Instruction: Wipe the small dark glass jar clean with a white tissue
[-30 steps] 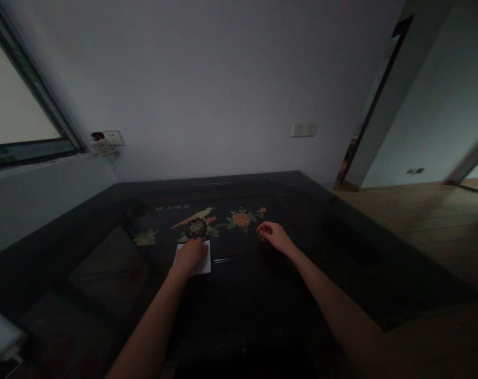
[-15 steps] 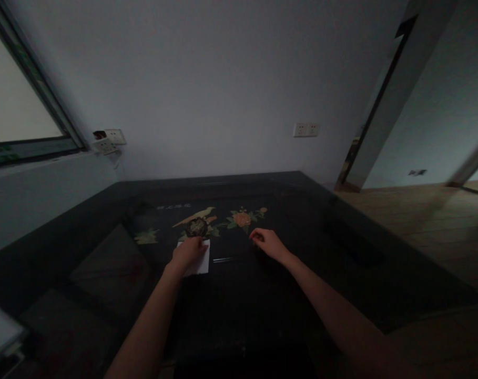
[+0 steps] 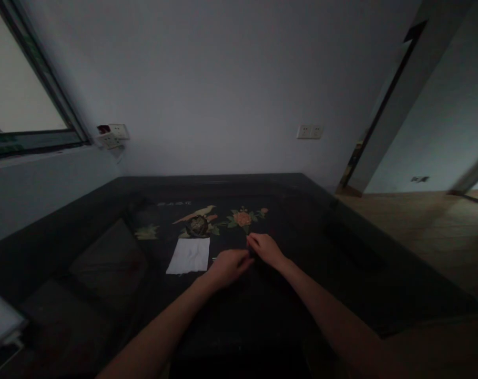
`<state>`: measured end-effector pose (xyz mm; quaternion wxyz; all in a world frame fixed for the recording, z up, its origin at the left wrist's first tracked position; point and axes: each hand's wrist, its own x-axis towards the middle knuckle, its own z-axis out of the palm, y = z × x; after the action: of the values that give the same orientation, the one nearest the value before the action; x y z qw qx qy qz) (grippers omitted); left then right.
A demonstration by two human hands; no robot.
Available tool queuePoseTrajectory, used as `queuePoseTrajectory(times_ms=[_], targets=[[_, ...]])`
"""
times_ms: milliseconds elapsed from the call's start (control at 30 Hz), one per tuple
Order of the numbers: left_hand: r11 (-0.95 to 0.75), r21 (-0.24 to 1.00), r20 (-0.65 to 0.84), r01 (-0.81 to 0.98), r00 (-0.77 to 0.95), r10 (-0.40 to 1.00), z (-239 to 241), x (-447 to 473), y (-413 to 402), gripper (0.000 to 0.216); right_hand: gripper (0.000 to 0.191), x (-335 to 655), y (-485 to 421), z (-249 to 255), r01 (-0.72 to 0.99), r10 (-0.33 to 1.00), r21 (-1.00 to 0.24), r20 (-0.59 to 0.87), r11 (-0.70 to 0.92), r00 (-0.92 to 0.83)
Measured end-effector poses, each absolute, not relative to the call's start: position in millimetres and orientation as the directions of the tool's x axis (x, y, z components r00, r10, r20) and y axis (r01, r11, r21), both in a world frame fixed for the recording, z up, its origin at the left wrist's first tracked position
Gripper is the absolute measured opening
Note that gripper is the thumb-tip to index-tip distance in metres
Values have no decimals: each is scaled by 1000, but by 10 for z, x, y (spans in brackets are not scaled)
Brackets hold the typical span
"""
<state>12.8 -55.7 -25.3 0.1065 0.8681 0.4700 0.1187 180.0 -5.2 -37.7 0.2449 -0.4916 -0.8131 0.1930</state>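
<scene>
My left hand (image 3: 231,265) is over the middle of the dark table, fingers bent and pressed together, its fingertips close to my right hand (image 3: 265,248). The right one is curled in a pinch. Whatever sits between the fingers is too dark and small to make out. Left of my hands a white cloth (image 3: 189,256) lies flat with slight creases and a frayed near edge. Just behind it rests a dark round bundle (image 3: 197,226). A thin shiny strip (image 3: 214,258) shows between the cloth and my left hand, partly hidden.
The glossy black tabletop (image 3: 302,210) carries a printed bird and a flower (image 3: 242,218). A white box-like object (image 3: 1,322) stands at the lower left. Behind the table is a wall with sockets (image 3: 309,131). A window (image 3: 26,79) is at the left.
My left hand has left the cloth and moved right, beside my right hand. The cloth now lies fully uncovered. My right hand has barely moved.
</scene>
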Motion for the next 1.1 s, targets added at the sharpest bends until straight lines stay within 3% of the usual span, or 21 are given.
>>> queuePoseTrajectory(times_ms=[167, 1100], targets=[[-689, 325, 78, 647, 708, 702, -302, 212, -643, 18, 36, 1684, -154, -365, 734, 874, -489, 150, 471, -462], [-707, 288, 96, 646, 715, 693, -347, 132, -570, 23, 28, 1687, -174, -301, 714, 837, -483, 78, 507, -541]])
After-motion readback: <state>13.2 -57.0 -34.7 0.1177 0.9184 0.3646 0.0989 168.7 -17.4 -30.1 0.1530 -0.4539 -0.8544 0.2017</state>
